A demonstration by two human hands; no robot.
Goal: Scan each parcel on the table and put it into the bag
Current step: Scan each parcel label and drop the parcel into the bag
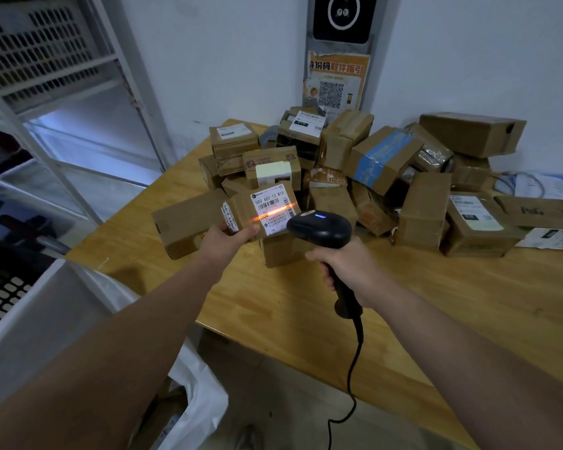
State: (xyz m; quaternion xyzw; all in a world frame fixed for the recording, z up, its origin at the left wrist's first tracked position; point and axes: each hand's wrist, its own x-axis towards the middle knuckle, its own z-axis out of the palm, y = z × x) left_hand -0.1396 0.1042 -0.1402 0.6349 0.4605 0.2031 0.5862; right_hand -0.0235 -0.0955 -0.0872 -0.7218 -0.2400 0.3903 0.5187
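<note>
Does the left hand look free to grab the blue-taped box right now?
Probably not. The left hand grips the labelled parcel under the scanner beam, and the blue-taped box sits well back on the right of the pile.

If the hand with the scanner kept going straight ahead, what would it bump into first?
Probably the labelled parcel that the left hand holds: the scanner in the right hand aims at its label. Depth is hard to judge.
</note>
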